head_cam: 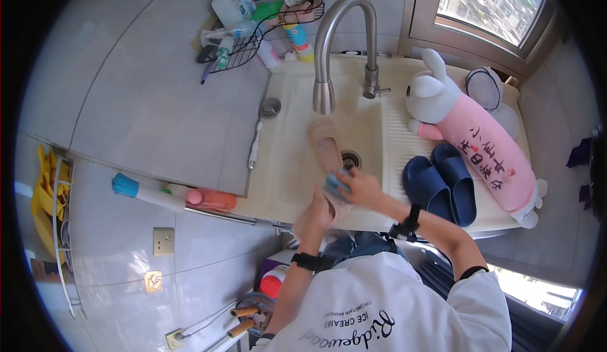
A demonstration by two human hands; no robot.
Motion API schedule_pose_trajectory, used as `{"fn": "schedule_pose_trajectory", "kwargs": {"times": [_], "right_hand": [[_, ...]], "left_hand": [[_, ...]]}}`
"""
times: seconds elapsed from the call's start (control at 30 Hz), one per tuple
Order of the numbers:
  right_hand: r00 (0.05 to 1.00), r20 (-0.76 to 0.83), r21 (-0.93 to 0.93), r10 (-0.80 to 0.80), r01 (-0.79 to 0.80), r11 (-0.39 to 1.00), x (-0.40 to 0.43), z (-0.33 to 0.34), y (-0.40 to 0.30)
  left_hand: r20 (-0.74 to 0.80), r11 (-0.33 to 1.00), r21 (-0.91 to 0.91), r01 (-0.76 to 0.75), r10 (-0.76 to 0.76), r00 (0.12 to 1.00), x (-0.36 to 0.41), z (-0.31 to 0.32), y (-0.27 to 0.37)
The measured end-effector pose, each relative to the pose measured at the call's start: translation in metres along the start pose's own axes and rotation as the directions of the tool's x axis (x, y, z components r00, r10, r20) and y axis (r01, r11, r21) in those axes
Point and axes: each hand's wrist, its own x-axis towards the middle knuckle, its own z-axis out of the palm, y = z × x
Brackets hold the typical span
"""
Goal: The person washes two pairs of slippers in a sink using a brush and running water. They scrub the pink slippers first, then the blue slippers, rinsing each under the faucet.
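Note:
My left hand (314, 213) grips a beige flat shoe (342, 208) at the sink's front edge. Pressed to that shoe's near the toe or heel, I cannot tell which, is a blue scrubber (335, 184) in my right hand (364, 190). Its exact kind is blurred, and my fingers cover part of it. Just beyond, a second beige flat shoe (327, 144) lies in the cream sink basin (291, 162), its opening facing up. Beside it shows the metal drain (351, 159). Above hangs the spout of a brushed-metal faucet (324, 97).
Navy slides (441, 186) and a pink plush bunny pillow (488, 148) bearing writing lie on the ribbed drainboard (393, 162) at right. A wire rack (242, 58) with bottles stands back left. A white-handled brush (255, 146) and a metal stopper (270, 108) rest along the left rim.

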Motion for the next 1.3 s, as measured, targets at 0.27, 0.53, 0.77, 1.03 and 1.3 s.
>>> {"fn": "schedule_pose_trajectory", "kwargs": {"times": [0.27, 0.53, 0.77, 1.03, 1.3], "right_hand": [[0.995, 0.016, 0.102, 0.100, -0.101, 0.990, -0.004, 0.011, 0.015], [0.994, -0.044, 0.052, 0.099, -0.097, 0.994, 0.003, 0.003, -0.005], [0.995, 0.081, -0.282, 0.062, -0.036, 0.959, -0.025, 0.011, -0.042], [0.964, 0.263, -0.451, 0.025, 0.100, 0.887, 0.041, 0.121, 0.028], [0.865, 0.499, -0.047, 0.048, -0.029, 0.998, 0.033, 0.006, 0.012]], "left_hand": [[0.158, -0.012, 0.987, -0.162, 0.281, 0.946, -0.068, -0.004, 0.066], [0.292, 0.032, 0.948, -0.316, 0.302, 0.907, -0.074, -0.047, 0.039], [0.192, 0.169, 0.958, -0.231, 0.215, 0.957, -0.010, -0.043, -0.017], [0.058, 0.579, 0.815, 0.002, -0.085, 0.995, -0.003, -0.018, -0.030], [0.046, 0.680, 0.731, 0.052, -0.126, 0.991, 0.001, -0.021, 0.020]]}}
